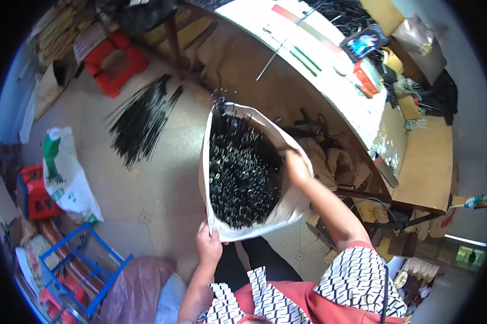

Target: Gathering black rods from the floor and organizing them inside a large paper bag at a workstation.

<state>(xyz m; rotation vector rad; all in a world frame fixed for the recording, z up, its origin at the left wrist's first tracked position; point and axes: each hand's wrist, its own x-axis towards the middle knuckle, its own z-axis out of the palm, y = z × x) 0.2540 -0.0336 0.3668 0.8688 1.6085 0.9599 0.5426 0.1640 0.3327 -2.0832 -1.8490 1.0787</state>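
Sack full of black sticks is mid-scene, just in front of the person's legs, mouth upward. The left hand grips its near left rim, probably to steady the opening; the right hand reaches inside at the right (fingers hidden, so its grip cannot be told). Loose sticks lie far left on the floor, perhaps for space.

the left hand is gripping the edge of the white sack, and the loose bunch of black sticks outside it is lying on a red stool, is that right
Not quite: the loose black sticks lie on the floor, beside the red stool, as the head view shows. The left hand does grip the edge of the white sack.
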